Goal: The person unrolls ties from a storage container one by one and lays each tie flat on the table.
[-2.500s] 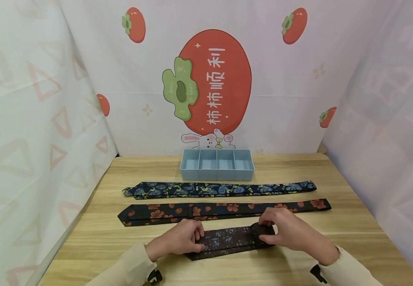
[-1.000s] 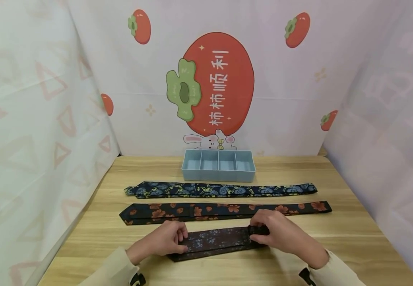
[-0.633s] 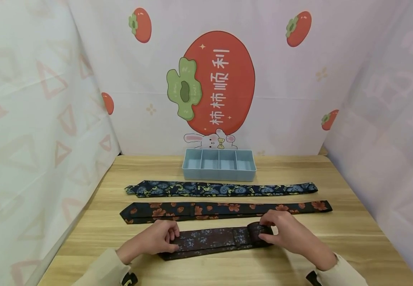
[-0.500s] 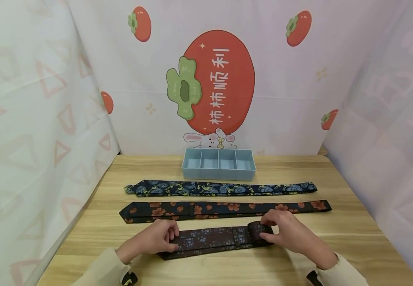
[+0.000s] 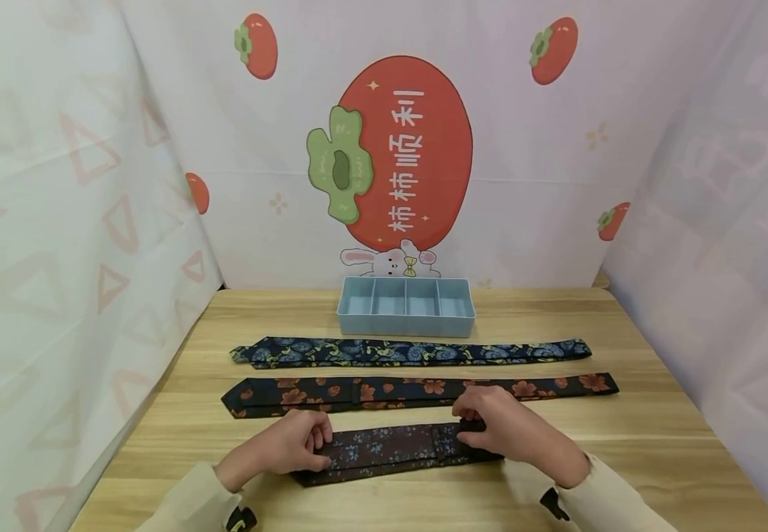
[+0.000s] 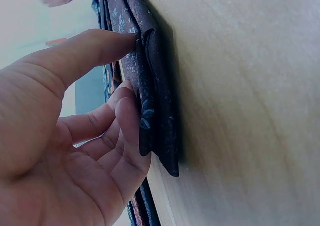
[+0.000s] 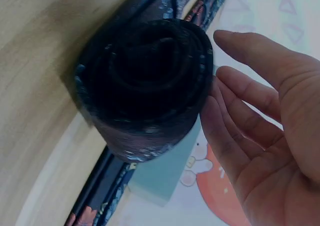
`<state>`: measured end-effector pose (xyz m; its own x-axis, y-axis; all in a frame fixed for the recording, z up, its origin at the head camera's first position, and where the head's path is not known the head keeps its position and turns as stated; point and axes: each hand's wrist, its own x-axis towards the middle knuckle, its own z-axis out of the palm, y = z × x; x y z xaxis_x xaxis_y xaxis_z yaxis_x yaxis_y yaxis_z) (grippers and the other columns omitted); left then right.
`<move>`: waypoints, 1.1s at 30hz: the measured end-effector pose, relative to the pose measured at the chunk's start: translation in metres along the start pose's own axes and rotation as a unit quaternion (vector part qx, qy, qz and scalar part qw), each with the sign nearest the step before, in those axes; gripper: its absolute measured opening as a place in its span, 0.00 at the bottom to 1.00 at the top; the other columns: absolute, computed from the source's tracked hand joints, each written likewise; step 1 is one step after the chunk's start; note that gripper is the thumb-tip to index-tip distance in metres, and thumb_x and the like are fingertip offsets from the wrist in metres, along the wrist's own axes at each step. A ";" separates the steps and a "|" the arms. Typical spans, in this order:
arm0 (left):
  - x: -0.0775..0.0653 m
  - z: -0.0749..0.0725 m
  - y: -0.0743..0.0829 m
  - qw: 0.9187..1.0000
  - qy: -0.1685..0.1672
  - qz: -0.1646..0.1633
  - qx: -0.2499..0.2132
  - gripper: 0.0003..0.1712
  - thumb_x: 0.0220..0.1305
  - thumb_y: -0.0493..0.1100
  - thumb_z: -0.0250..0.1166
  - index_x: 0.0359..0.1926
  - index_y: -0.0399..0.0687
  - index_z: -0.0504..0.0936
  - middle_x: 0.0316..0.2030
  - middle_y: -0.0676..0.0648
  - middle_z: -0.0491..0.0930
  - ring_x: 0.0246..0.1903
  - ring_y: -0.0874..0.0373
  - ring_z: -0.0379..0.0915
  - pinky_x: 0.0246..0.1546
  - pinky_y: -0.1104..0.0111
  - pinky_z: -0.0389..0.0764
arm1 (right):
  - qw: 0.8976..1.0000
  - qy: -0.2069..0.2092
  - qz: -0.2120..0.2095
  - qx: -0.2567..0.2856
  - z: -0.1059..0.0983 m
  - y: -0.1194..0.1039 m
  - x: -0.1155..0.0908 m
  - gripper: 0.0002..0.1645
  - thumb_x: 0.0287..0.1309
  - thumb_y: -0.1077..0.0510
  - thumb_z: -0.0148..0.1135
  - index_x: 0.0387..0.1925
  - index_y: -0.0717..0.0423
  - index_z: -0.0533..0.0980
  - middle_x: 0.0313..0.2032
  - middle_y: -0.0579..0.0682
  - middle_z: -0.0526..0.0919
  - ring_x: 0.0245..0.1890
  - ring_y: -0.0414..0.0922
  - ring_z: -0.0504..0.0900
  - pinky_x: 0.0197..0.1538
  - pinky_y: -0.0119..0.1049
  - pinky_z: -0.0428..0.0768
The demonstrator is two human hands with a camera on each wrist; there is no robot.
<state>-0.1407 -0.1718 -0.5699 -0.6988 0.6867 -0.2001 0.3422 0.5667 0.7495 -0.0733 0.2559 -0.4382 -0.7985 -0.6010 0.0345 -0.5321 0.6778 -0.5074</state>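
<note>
A dark brown necktie (image 5: 386,449) with small blue flowers lies across the table in front of me, its right part wound into a thick roll (image 7: 145,86). My left hand (image 5: 293,443) holds its wide end at the left. In the left wrist view the thumb (image 6: 112,45) lies on the upper side of the cloth, fingertips at its far edge. My right hand (image 5: 513,427) holds the roll, thumb on the near side and fingers on the far side, hiding most of it in the head view. The coiled layers show from the end in the right wrist view.
Beyond the hands lies a dark necktie with orange flowers (image 5: 423,391), and behind that a navy one with blue and yellow patterns (image 5: 410,352). Farther back stands a light blue box (image 5: 406,325) with several compartments. Printed cloth (image 5: 537,148) encloses the wooden table's back and sides.
Over the whole span my left hand has shifted left along the brown necktie, exposing more of its flat part. My right hand has just moved left over the roll, covering it.
</note>
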 end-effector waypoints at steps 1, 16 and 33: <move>0.000 0.000 -0.001 1.000 -0.001 -0.006 0.001 0.20 0.59 0.63 0.78 0.43 0.63 0.82 0.32 0.58 0.82 0.29 0.66 0.77 0.30 0.70 0.80 | 1.000 -0.002 -0.003 -0.001 0.001 0.001 0.001 0.15 0.58 0.60 0.78 0.47 0.55 0.85 0.41 0.49 0.88 0.37 0.37 0.84 0.37 0.31 0.84; -0.003 -0.003 0.005 1.000 -0.005 0.016 0.001 0.21 0.61 0.61 0.78 0.44 0.57 0.81 0.32 0.57 0.80 0.29 0.67 0.75 0.29 0.71 0.79 | 0.999 0.031 0.027 -0.025 -0.010 0.014 -0.022 0.14 0.56 0.58 0.80 0.43 0.49 0.84 0.38 0.40 0.85 0.36 0.32 0.81 0.36 0.31 0.82; -0.005 -0.006 0.020 1.000 -0.003 0.017 -0.003 0.21 0.61 0.60 0.78 0.42 0.55 0.82 0.31 0.56 0.80 0.28 0.66 0.75 0.28 0.71 0.78 | 0.995 0.081 0.018 -0.054 -0.031 0.051 -0.061 0.13 0.54 0.59 0.81 0.41 0.51 0.86 0.39 0.45 0.89 0.34 0.36 0.87 0.35 0.34 0.87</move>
<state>-0.1341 -0.1662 -0.5503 -0.6830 0.7081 -0.1789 0.3622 0.5411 0.7590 -0.0609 0.3404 -0.4396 -0.8482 -0.5051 0.1597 -0.5218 0.7449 -0.4157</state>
